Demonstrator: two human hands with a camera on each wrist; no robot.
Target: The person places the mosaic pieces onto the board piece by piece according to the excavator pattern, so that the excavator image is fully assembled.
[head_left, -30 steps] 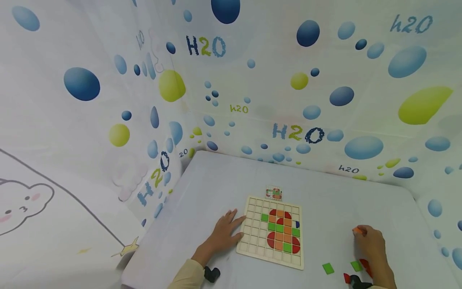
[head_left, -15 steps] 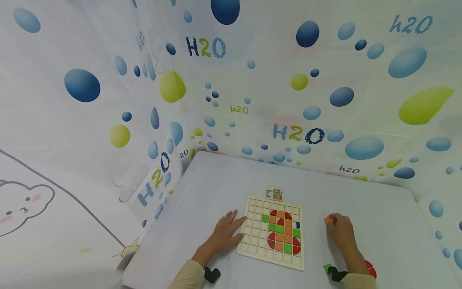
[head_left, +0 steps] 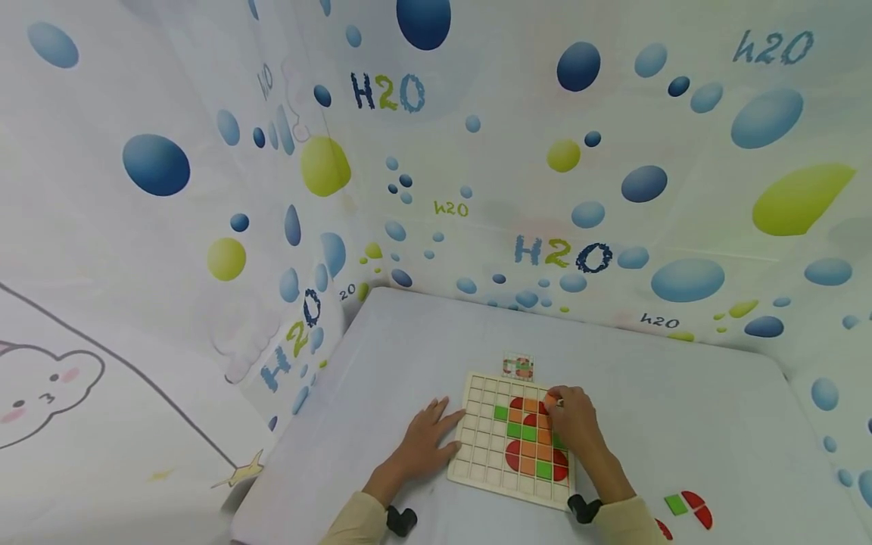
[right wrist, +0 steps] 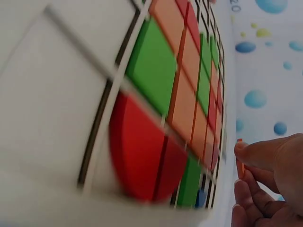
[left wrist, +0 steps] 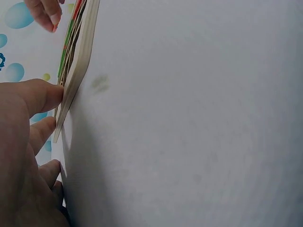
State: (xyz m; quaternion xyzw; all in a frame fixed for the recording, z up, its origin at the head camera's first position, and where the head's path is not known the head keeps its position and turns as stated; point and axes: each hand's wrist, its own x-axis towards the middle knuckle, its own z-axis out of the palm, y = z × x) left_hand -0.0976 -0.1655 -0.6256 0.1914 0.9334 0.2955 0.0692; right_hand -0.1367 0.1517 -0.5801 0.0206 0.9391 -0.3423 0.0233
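Observation:
A square wooden grid board (head_left: 474,439) lies on the white table, its right half filled with red, orange and green pieces. My left hand (head_left: 424,439) rests on the table with fingers spread; in the left wrist view, thumb and finger touch the edge of the board (left wrist: 81,59). Over the board's upper right corner, my right hand (head_left: 577,424) pinches an orange tile (head_left: 549,400). The right wrist view shows that orange tile (right wrist: 241,165) held on edge between thumb and fingers, apart from the board. A blue piece (right wrist: 201,197) shows there; the hand hides it in the head view.
A small printed pattern card (head_left: 518,366) lies just beyond the board. Near the table's front right are a loose green tile (head_left: 676,505) and red curved pieces (head_left: 704,518). Printed sheets (head_left: 477,159) rise behind and left of the table.
My right hand has moved left from the table's right side to over the board, carrying the orange tile. Loose pieces at the front right are uncovered. My left hand stays in place.

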